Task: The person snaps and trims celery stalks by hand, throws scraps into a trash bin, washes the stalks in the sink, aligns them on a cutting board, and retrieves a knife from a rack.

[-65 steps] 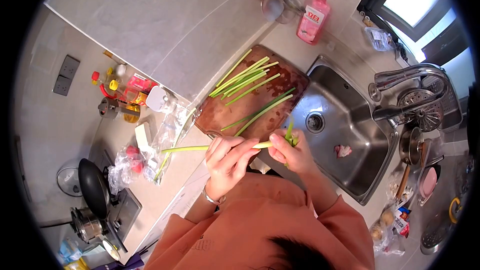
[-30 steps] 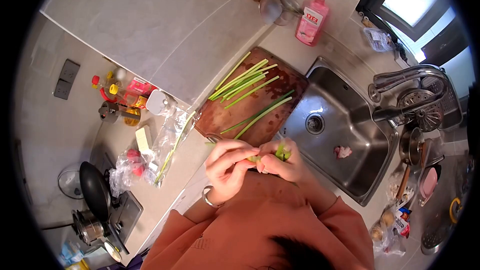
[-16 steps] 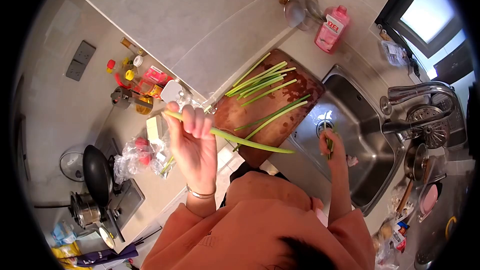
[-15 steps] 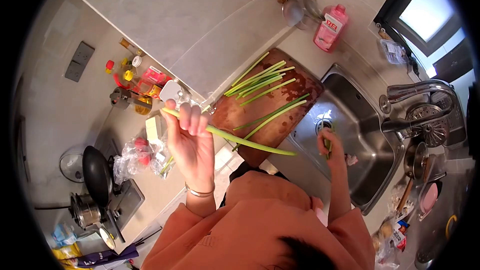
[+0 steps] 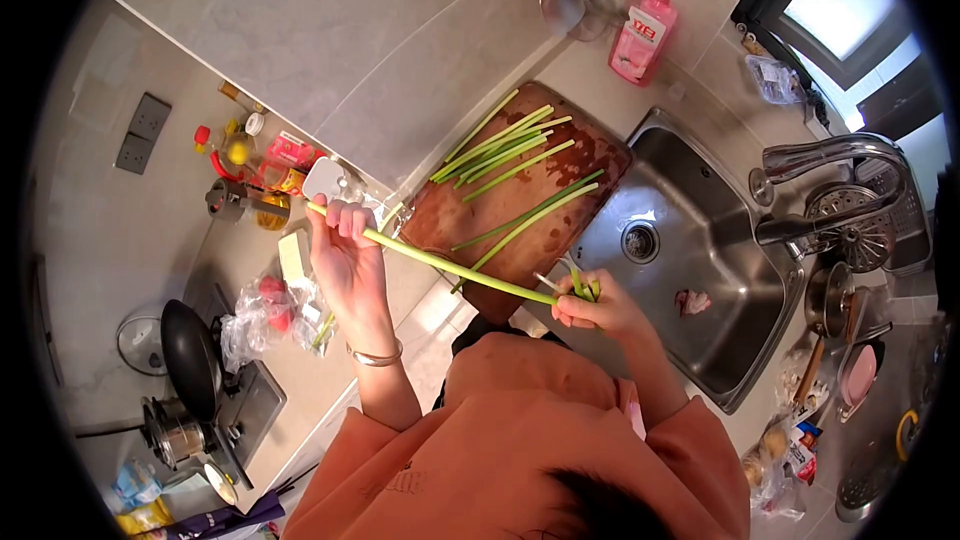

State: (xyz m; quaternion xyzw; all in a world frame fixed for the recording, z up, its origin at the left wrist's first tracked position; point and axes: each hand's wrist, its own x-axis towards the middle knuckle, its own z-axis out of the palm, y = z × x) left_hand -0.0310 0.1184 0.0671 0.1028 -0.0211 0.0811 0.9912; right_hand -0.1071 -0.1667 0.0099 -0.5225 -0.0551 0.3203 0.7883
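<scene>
My left hand (image 5: 345, 240) is closed around the upper end of a long, pale green vegetable stalk (image 5: 440, 262), which slants down to the right. At the stalk's other end, my right hand (image 5: 595, 308) is closed on a small tool (image 5: 573, 275) with green and pale parts; its kind is partly hidden by the fingers. The tool and right fingertips are at the stalk's lower end. Beyond the stalk, several similar green stalks (image 5: 505, 150) lie on a wet brown cutting board (image 5: 535, 230), with two more nearer me.
A steel sink (image 5: 690, 210) with a faucet (image 5: 830, 155) adjoins the board, a small pinkish scrap (image 5: 690, 302) in its basin. A pink soap bottle (image 5: 640, 40) stands behind. Seasoning bottles (image 5: 265, 160), plastic bags (image 5: 262, 318) and a black wok (image 5: 190, 360) are on the left.
My right hand has moved left from over the sink to the stalk's lower end, bringing the small tool. My left hand still holds the stalk. The view has shifted slightly.
</scene>
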